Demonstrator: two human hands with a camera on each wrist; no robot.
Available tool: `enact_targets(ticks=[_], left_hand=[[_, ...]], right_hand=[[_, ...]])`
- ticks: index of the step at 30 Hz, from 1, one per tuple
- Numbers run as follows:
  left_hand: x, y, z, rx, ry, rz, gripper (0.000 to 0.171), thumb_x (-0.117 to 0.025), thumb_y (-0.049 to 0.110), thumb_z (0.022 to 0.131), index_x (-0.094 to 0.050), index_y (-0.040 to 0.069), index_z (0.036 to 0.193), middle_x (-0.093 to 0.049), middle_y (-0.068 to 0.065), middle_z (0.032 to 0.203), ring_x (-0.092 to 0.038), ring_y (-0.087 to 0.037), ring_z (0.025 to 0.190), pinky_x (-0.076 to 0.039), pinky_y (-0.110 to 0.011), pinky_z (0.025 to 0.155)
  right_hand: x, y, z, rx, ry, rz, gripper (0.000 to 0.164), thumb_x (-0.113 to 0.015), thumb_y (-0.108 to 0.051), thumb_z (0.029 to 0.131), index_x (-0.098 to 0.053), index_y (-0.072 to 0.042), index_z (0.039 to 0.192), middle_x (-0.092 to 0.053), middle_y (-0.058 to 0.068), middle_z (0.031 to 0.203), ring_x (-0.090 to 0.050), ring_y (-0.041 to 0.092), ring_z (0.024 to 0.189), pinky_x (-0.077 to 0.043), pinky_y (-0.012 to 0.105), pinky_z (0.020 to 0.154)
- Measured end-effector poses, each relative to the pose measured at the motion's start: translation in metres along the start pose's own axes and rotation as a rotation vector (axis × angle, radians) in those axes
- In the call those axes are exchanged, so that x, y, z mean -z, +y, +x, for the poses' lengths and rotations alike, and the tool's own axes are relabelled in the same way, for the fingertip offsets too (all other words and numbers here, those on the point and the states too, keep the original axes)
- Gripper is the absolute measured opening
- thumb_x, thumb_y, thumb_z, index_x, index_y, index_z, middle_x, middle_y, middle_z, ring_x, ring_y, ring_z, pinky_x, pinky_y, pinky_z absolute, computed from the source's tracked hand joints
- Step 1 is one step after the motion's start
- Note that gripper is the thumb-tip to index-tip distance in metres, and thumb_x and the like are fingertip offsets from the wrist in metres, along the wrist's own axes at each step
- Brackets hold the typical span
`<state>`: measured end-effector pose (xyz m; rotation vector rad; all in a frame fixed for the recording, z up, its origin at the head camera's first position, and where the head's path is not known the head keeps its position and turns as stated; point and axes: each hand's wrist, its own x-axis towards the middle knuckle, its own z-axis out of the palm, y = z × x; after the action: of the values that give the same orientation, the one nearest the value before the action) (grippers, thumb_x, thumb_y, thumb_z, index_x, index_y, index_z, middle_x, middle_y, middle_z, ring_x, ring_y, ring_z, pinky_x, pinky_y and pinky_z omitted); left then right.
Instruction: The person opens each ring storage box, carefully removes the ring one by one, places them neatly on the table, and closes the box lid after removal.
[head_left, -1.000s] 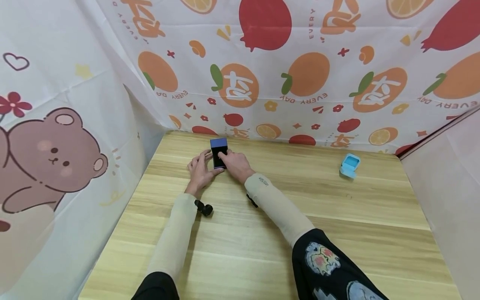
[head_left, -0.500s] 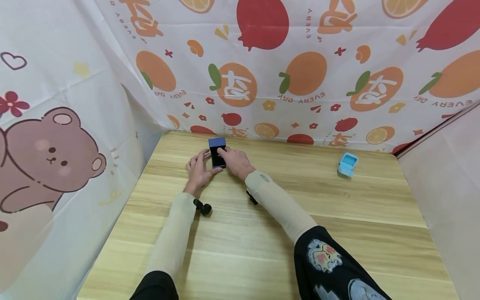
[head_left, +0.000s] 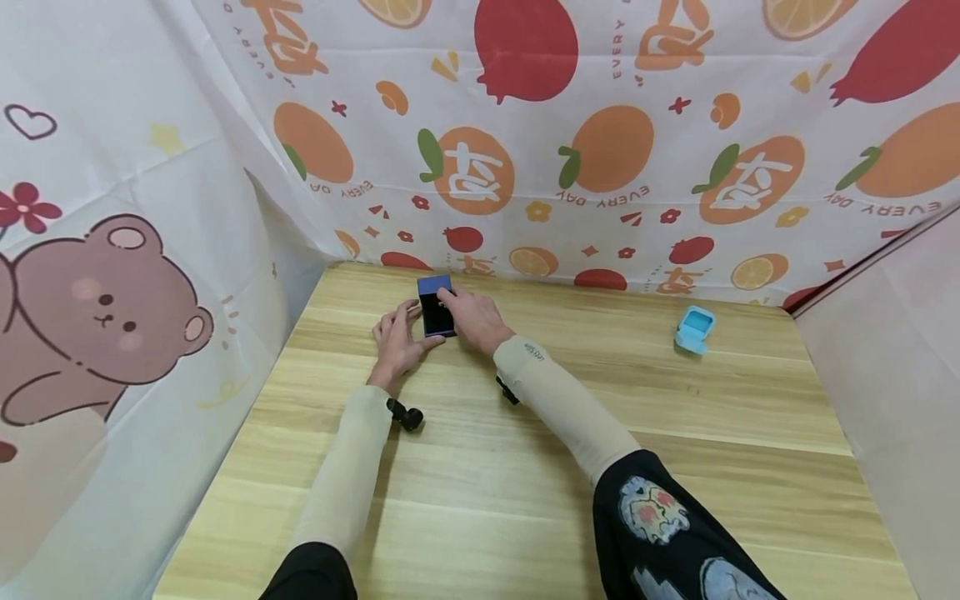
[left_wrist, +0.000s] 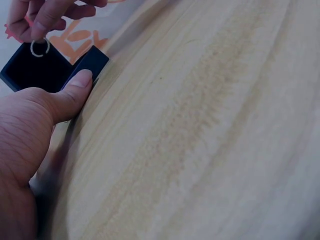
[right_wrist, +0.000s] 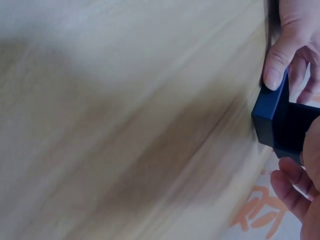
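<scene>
A dark blue ring box (head_left: 435, 318) with a black inside stands open at the table's back left. My left hand (head_left: 397, 343) holds it steady, the thumb (left_wrist: 79, 82) on its front edge and the fingers along its left side. With thumb and fingertip, my right hand (head_left: 478, 321) pinches a thin silvery ring (left_wrist: 33, 51) upright in front of the box's dark inside. In the right wrist view, my right hand covers the ring and part of the box (right_wrist: 270, 107).
A small light blue ring box (head_left: 694, 331) stands open at the back right of the wooden table (head_left: 510, 483). In front of it shows a faint ring-like outline (head_left: 693, 390). A fruit-print cloth (head_left: 540, 150) hangs close behind the table.
My right hand has shifted slightly up and to the right, uncovering more of the box's inside. The left hand has kept its place on the box.
</scene>
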<state>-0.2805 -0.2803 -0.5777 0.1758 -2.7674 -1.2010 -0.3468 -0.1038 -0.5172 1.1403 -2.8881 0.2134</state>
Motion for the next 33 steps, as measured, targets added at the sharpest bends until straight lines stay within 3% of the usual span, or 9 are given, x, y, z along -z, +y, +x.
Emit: enact_targets(ticks=[12, 18, 25, 33], left_hand=[[-0.001, -0.001, -0.002, -0.002, -0.004, -0.016, 0.091, -0.082, 0.036, 0.086, -0.029, 0.015, 0.157, -0.052, -0.009, 0.155, -0.031, -0.034, 0.141, -0.007, -0.055, 0.117], [-0.001, 0.000, -0.001, 0.005, 0.005, 0.004, 0.092, -0.081, 0.038, 0.086, -0.028, 0.016, 0.158, -0.053, -0.007, 0.155, -0.030, -0.035, 0.143, -0.008, -0.055, 0.118], [-0.002, -0.002, -0.001, 0.021, -0.009, 0.011, 0.092, -0.080, 0.040, 0.087, -0.028, 0.016, 0.158, -0.051, -0.005, 0.156, -0.031, -0.034, 0.144, -0.008, -0.055, 0.118], [-0.001, -0.003, 0.000, 0.011, -0.007, 0.020, 0.093, -0.080, 0.042, 0.086, -0.028, 0.017, 0.158, -0.053, -0.005, 0.155, -0.032, -0.035, 0.142, -0.008, -0.056, 0.119]], right_hand=[[0.005, 0.008, -0.003, 0.014, 0.039, -0.010, 0.019, -0.054, -0.017, 0.104, -0.050, -0.020, 0.122, -0.059, 0.002, 0.110, -0.053, 0.014, 0.068, -0.040, 0.025, 0.052], [0.010, 0.008, -0.006, 0.018, 0.062, -0.019, 0.018, -0.052, -0.017, 0.105, -0.050, -0.019, 0.123, -0.057, 0.004, 0.111, -0.051, 0.015, 0.061, -0.040, 0.025, 0.051], [0.013, 0.010, -0.010, 0.006, 0.038, 0.021, 0.031, -0.062, -0.014, 0.100, -0.048, -0.018, 0.127, -0.055, 0.005, 0.113, -0.051, 0.016, 0.061, -0.040, 0.025, 0.052], [0.016, 0.012, -0.011, 0.023, 0.048, 0.046, 0.023, -0.055, -0.012, 0.103, -0.046, -0.018, 0.123, -0.053, 0.004, 0.110, -0.049, 0.017, 0.060, -0.037, 0.025, 0.052]])
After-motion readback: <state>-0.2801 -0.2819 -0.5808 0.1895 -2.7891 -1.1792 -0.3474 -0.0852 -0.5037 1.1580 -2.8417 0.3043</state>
